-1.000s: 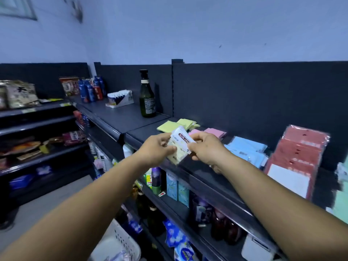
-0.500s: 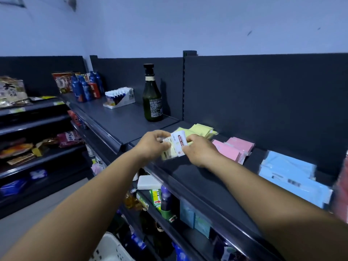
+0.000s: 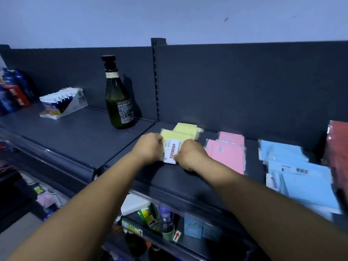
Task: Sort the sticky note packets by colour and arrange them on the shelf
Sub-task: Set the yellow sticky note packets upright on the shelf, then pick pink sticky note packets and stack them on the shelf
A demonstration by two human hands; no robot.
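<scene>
A yellow sticky note packet (image 3: 171, 151) with a white "STICKY NOTE" label is held between both hands just above the dark shelf (image 3: 177, 178). My left hand (image 3: 149, 146) grips its left edge and my right hand (image 3: 189, 155) grips its right edge. Directly behind it lies the yellow packet pile (image 3: 181, 131). To the right lie the pink packets (image 3: 227, 153), then the blue packets (image 3: 299, 172), then the red packets (image 3: 338, 147) at the frame's right edge.
A dark green bottle (image 3: 117, 98) stands on the shelf section to the left, near the upright divider (image 3: 155, 80). A white display box (image 3: 63, 103) and blue bottles (image 3: 13, 91) sit further left. Lower shelves hold bottles and cartons (image 3: 150, 217).
Both hands carried the yellow packet forward and down, from above the shelf front to just in front of the yellow pile. The view shifted closer and rightward.
</scene>
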